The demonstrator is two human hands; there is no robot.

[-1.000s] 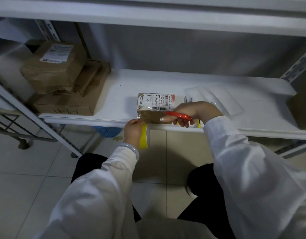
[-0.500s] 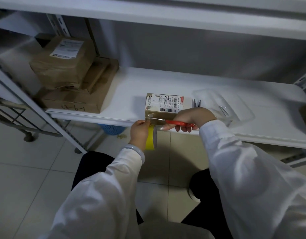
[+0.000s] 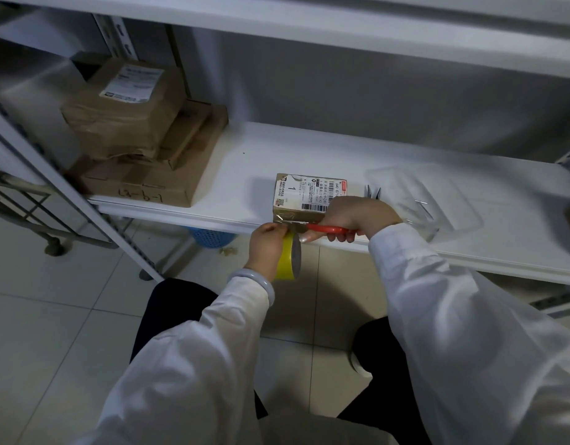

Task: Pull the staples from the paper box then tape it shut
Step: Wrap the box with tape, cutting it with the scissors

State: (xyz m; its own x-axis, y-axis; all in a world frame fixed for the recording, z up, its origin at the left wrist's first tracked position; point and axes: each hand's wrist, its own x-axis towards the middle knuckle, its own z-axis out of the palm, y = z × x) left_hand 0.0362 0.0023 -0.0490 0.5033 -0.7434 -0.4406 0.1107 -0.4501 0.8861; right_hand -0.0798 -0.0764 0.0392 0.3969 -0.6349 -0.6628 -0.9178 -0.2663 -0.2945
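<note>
A small brown paper box (image 3: pixel 304 195) with a white shipping label sits at the front edge of the white shelf (image 3: pixel 251 162). My left hand (image 3: pixel 266 247) holds a yellow-cored roll of clear tape (image 3: pixel 290 256) just below the shelf edge, with a strip running up to the box's front face. My right hand (image 3: pixel 354 216) grips red-handled scissors (image 3: pixel 328 229), whose blades point left at the tape strip beside my left thumb. The box's right side is hidden behind my right hand.
Stacked brown parcels (image 3: pixel 139 136) fill the shelf's left end. A clear plastic tray (image 3: pixel 438 200) with a few staples lies to the right, with a metal tool's tips (image 3: pixel 373 191) behind my right hand. A blue basket (image 3: pixel 210 237) stands on the tiled floor below.
The scissors have slid left until their blades reach the tape at my left thumb. The view has shifted, so box and hands sit a little lower and to the right.
</note>
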